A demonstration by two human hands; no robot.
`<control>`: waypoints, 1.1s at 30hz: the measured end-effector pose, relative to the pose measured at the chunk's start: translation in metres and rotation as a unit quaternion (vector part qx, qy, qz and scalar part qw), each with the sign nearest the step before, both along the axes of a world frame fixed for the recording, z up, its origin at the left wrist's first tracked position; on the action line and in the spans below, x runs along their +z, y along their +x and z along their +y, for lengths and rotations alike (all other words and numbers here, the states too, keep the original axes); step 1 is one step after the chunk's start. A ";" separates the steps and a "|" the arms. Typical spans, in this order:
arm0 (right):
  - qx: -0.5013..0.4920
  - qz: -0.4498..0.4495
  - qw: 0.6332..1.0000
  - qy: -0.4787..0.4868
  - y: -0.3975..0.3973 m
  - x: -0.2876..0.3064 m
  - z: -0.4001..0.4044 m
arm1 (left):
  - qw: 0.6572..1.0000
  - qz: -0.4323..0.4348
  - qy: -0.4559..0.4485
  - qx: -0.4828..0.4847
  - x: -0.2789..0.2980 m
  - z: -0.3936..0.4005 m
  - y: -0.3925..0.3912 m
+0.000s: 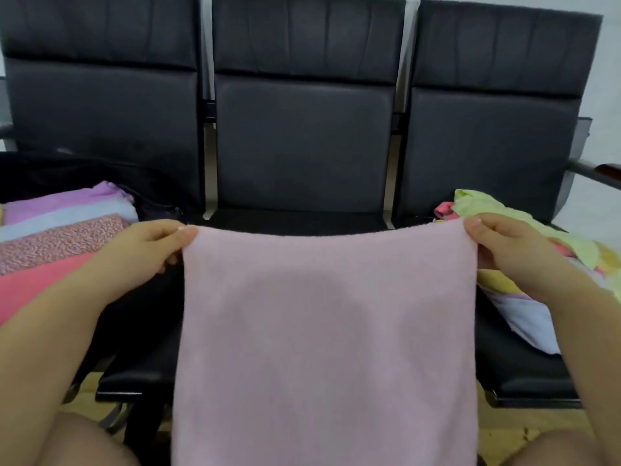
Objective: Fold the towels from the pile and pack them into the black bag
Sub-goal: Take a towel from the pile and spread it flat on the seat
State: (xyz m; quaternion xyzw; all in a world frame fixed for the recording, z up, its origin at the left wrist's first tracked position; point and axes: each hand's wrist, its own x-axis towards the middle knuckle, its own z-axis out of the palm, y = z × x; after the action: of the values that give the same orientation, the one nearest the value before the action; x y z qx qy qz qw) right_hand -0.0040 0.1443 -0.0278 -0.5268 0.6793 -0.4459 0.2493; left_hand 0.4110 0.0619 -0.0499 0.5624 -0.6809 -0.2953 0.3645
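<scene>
My left hand (151,243) & right hand (504,250) each pinch a top corner of the pink towel (326,331), hanging spread in front of the middle seat (299,220). Folded towels (60,237) sit in the black bag (148,196) at left; unfolded pile (537,264) at right.

I am looking at a matt, fuzzy pink terry cloth towel (322,331), 3 chairs (302,142) padded in black, faintly creased leatherette with a dull sheen, and soft cloth towels (60,243) showing 1 speckled weave.
</scene>
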 end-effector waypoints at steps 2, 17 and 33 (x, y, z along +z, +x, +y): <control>-0.006 0.119 0.993 0.004 -0.004 -0.010 -0.011 | 0.993 -0.107 -0.028 0.029 -0.003 -0.004 -0.006; -0.128 0.158 0.979 -0.030 0.000 -0.065 -0.115 | 0.990 0.099 0.031 0.097 -0.062 -0.099 -0.043; 0.135 0.389 0.796 0.444 0.060 -0.106 -0.124 | 0.836 -0.471 0.266 -0.096 -0.105 -0.083 -0.092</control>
State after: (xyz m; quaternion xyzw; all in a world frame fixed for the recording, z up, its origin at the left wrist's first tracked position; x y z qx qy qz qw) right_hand 0.0557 0.0204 -0.1339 -0.5738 0.7646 0.1851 0.2277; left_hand 0.3193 -0.0207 -0.1553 0.6405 -0.7162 -0.1978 -0.1940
